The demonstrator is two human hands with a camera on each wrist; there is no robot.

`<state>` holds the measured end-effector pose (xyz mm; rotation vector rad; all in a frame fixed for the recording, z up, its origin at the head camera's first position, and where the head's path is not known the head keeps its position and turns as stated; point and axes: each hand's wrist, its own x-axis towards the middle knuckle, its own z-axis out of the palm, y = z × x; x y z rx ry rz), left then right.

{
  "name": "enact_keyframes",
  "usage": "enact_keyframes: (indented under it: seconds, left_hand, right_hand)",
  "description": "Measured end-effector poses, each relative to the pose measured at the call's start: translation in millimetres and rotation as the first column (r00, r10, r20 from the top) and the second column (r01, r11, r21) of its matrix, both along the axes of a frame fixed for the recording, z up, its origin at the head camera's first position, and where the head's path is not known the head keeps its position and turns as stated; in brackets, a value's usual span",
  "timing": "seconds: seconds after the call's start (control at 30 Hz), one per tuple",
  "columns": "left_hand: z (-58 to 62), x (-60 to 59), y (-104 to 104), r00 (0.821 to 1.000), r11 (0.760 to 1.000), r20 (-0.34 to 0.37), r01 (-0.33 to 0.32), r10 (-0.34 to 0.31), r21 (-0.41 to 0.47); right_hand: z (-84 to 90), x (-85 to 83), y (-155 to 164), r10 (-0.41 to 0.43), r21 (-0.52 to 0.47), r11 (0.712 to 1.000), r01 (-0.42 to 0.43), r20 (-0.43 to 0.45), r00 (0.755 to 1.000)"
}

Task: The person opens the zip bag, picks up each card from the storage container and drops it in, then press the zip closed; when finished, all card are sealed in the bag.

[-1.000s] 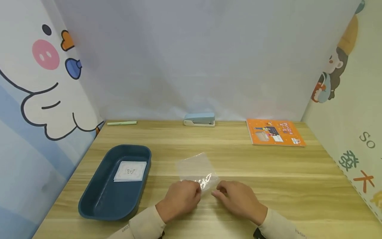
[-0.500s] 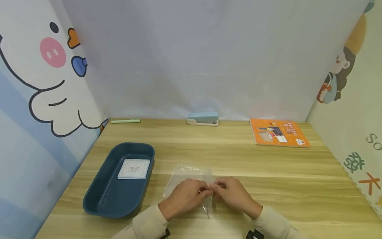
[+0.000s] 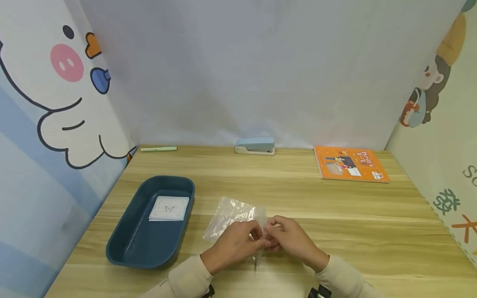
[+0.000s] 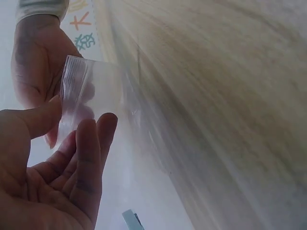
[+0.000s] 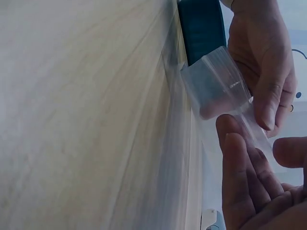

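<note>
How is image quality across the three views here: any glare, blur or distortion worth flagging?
Head view: even soft light, sharp, slight wide-angle bowing at the walls; small glints on the clear plastic bag. Left wrist view: table smeared and blurred, bag washed out against the bright background. Right wrist view: table grain soft, left hand and bag edge fairly clear.

Both arms wore long, close-fitting sleeves in a pale beige fabric, left sleeve (image 3: 182, 276) and right sleeve (image 3: 344, 278), each ending at the wrist. The left sleeve carried small dark lettering near the cuff, too small to read. A black device with a strap sat under each wrist. Both hands were bare, without rings.
</note>
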<state>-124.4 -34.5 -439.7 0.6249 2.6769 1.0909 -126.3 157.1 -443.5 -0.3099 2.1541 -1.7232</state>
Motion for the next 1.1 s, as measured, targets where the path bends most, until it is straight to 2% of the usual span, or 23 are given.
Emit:
enact_keyframes:
  seconds: [0.13, 0.27, 0.5, 0.6, 0.87, 1.1]
  left_hand:
    - [0.3, -0.5, -2.2, 0.999, 1.0, 0.042, -0.005, 0.004, 0.026]
    - [0.7, -1.4, -3.9, 0.999, 0.999, 0.044, -0.01, 0.009, 0.034]
    - [-0.8, -3.0, -6.0, 1.0, 0.999, -0.002, 0.021, -0.021, 0.026]
    - [-2.0, -3.1, -6.4, 0.999, 0.999, -0.013, 0.03, -0.03, 0.021]
    - [-2.8, 2.1, -0.6, 0.996, 0.991, -0.067, 0.058, -0.067, -0.119]
    - [-0.2, 0.5, 1.3, 0.989, 0.991, -0.147, 0.01, -0.03, -0.134]
  right_hand:
    - [0.2, -1.6, 0.7, 0.014, -0.028, 1.0, -0.013, 0.032, 0.999]
    - [-0.5, -2.5, 1.0, 0.033, -0.053, 0.998, -0.03, 0.05, 0.998]
    - [0.6, -3.0, -0.5, 0.091, -0.056, 0.995, -0.088, 0.064, 0.994]
    - [0.7, -2.9, -0.4, 0.089, -0.043, 0.995, -0.087, 0.045, 0.995]
    - [3.4, -1.6, -3.7, 0.045, 0.087, 0.995, -0.042, -0.041, 0.998]
    - [6.1, -3.7, 0.1, 0.075, 0.103, 0.992, -0.069, -0.061, 0.995]
